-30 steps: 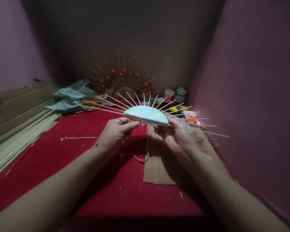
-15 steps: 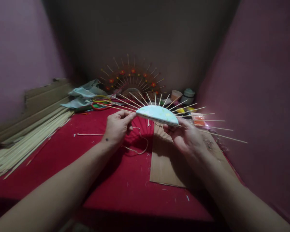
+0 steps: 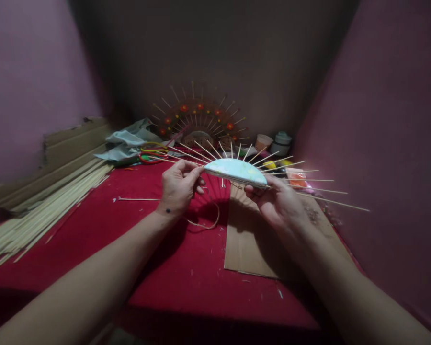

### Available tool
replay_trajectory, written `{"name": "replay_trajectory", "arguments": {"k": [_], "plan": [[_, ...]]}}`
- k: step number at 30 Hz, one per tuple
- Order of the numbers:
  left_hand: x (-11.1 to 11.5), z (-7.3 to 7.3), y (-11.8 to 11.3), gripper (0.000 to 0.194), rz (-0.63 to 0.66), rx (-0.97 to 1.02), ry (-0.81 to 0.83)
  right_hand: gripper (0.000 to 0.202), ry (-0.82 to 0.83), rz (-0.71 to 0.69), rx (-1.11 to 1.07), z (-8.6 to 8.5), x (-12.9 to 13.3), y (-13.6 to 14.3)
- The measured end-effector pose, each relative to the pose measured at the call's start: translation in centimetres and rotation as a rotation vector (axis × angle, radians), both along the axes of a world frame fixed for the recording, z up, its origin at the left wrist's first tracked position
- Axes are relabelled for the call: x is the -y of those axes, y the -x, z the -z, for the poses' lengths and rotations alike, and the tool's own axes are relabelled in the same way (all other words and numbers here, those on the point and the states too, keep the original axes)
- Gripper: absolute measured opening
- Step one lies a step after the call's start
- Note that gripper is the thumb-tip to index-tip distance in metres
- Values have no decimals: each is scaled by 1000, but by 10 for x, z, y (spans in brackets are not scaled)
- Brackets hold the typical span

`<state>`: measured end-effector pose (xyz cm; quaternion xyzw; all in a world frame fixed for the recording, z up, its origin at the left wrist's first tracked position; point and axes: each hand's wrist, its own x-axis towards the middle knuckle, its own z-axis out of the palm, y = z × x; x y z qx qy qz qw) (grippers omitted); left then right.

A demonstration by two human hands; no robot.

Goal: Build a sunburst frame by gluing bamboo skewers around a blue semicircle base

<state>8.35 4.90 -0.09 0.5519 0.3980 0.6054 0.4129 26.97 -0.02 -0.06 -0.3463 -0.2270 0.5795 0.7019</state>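
Observation:
A pale blue half-disc (image 3: 236, 171) with several thin sticks fanned out from its curved edge is held up above the table. My left hand (image 3: 179, 184) pinches its left corner, where the lowest sticks come out. At the right corner, my right hand (image 3: 278, 199) grips the half-disc between thumb and fingers. Its flat side faces me, slightly lower on the right. Beneath the hands a loop of twine (image 3: 217, 218) lies on the red cloth (image 3: 172, 282), and a single loose stick (image 3: 138, 199) lies left of my left hand.
Several loose sticks (image 3: 57, 206) lie in a bundle at left beside corrugated cardboard (image 3: 75, 139). A flat cardboard sheet (image 3: 244, 244) lies under my right hand. Scissors (image 3: 153, 157), a flower-decorated stick fan (image 3: 201, 112), a cup (image 3: 263, 142) and a jar (image 3: 281, 143) stand at the back.
The view has shifted slightly, moving the whole scene a little to the right. Both hands keep their hold on the half-disc, and its pose is nearly the same.

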Motion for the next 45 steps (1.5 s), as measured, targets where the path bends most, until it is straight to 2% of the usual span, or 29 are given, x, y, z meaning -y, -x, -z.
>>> {"name": "replay_trajectory", "arguments": {"k": [5,9,14,20,26,34,41,43,45], "plan": [[-6,4,1,18,81,-3,-25,18,29,-20,-18,1,-1,-1],[-7,5,1,7,107,-82,28,17,55,-18,-20,2,-3,-5],[-6,4,2,5,144,-199,79,18,60,5,-27,3,-6,-8],[-1,2,0,3,121,-177,52,7,-24,-33,-43,6,-5,-7],[6,2,-4,5,163,-191,79,25,-97,10,90,9,-2,-1],[14,-4,-6,1,201,-188,154,20,-188,7,102,12,-6,-2],[15,-4,-5,4,210,-380,235,18,-187,4,144,12,-6,-3],[14,-3,-2,6,198,-468,176,18,-185,-4,145,12,-6,-3],[13,-3,1,10,144,-638,66,19,-159,4,160,13,-7,-4]]}}
